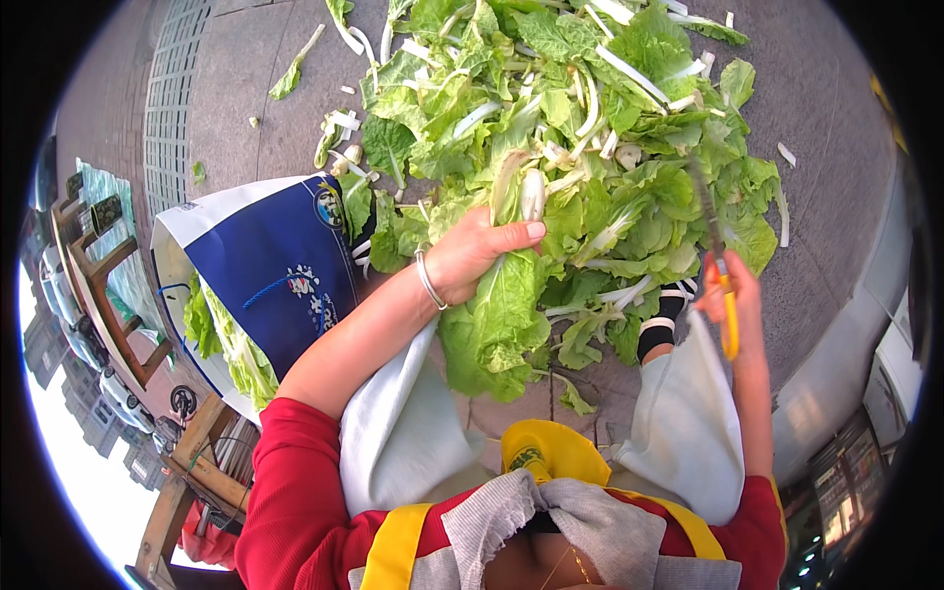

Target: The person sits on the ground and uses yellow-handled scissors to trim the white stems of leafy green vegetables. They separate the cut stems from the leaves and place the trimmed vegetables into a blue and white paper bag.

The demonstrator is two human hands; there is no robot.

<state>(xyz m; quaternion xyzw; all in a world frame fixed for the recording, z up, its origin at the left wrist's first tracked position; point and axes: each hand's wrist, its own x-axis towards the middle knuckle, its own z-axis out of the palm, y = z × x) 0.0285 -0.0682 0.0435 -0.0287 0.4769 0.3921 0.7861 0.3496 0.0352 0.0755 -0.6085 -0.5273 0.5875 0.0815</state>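
Note:
My left hand [478,254] grips a bunch of leafy cabbage greens [501,324], its white stalk ends up and the green leaves hanging toward my lap. Off to the right, my right hand [730,289] holds a knife [709,206] with a yellow and orange handle; the blade is motion-blurred and points away from me over the leaves. A large heap of loose leaves and white stalks [568,140] lies on the pavement beyond both hands. Left of my left forearm stands a blue and white bag [273,265] with cabbage [236,339] inside.
Loose leaf scraps [297,65] lie on the paving at the upper left, near a drain grate [177,103]. A wooden frame [110,287] stands farther left, parked cars behind it. My shoe [664,313] touches the heap's near edge. A pale curved surface [841,354] borders the right.

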